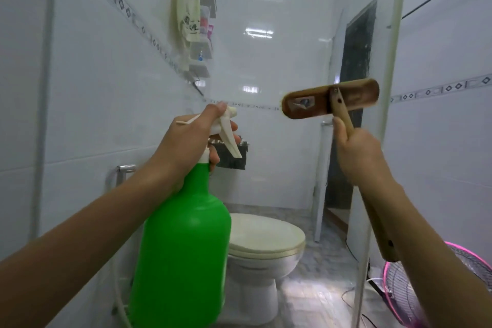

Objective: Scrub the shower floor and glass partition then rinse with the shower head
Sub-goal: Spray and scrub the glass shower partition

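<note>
My left hand (190,138) grips the white trigger head of a big green spray bottle (181,242), held upright at chest height with its nozzle aimed forward. My right hand (356,152) holds the wooden handle of a scrub brush (330,98). The brush's brown wooden head is raised crosswise against the glass partition (292,48), which stands right in front of me with its white edge strip (391,61) at the right. The shower floor and the shower head are out of view.
Seen through the glass are a white toilet (266,245) with its lid down, a hanging cream towel (186,8), a shelf rack of toiletries (206,34) and a dark doorway (354,88). A pink fan guard (407,290) lies at the lower right.
</note>
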A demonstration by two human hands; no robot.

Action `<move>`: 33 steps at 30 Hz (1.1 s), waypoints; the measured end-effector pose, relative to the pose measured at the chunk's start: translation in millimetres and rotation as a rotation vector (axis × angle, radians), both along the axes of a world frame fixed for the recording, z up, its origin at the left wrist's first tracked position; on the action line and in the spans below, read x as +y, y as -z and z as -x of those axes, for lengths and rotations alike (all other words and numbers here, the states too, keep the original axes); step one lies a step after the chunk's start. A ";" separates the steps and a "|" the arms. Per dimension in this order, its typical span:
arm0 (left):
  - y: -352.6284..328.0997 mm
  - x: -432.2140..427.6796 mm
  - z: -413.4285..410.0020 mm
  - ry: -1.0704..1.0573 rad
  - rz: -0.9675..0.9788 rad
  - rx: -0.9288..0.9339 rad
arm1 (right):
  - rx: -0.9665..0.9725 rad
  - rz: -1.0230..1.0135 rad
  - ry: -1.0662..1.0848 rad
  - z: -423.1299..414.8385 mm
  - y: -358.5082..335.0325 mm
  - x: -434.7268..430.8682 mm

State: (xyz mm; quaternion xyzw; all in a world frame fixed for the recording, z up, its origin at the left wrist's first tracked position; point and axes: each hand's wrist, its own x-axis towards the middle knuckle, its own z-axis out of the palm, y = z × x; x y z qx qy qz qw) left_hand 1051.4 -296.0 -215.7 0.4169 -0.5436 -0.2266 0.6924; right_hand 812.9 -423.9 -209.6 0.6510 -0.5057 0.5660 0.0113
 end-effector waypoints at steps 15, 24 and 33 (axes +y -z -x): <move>107.1 -30.0 28.4 0.048 0.095 0.224 | 0.002 0.121 -0.032 39.5 72.2 -19.7; 129.4 -19.0 71.4 0.058 0.031 0.156 | 0.030 -0.031 -0.004 73.6 205.8 -9.3; 114.7 -31.6 76.1 0.013 0.072 0.125 | 0.032 0.077 0.074 78.4 95.6 -39.2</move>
